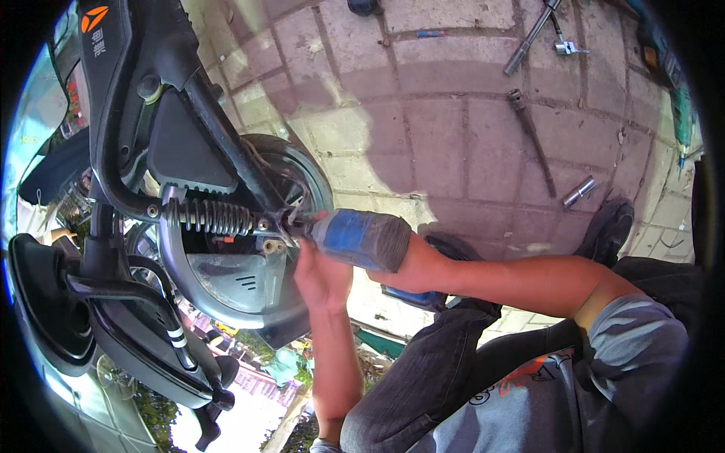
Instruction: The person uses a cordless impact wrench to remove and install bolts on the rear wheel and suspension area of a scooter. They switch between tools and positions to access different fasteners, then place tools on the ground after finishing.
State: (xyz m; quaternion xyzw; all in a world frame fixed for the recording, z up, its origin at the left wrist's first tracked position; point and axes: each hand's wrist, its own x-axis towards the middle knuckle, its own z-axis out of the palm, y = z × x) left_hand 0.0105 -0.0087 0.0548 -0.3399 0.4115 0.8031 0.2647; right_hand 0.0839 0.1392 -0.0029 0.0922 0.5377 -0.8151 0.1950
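Observation:
My right hand point(423, 264) is wrapped round the handle of a blue and grey cordless impact wrench point(359, 238). The wrench lies level, its nose against the frame end beside the rear wheel point(310, 177) of a dark electric scooter point(121, 113). Close to that nose, my left hand point(323, 275) is raised with its fingers curled up by the lower end of the shock absorber point(215, 217). Part of those fingers is hidden behind the wrench, so what they grip does not show. Below them sits a grey rounded wheel cover point(234, 283).
On the brick paving point(445, 136) lie a long metal bar point(529, 45), a small jointed socket piece point(568, 47), a dark extension rod point(535, 143) and a silver socket point(579, 192). A dark shoe point(608, 226) is at the right. The scooter's black seat point(45, 302) fills the lower left.

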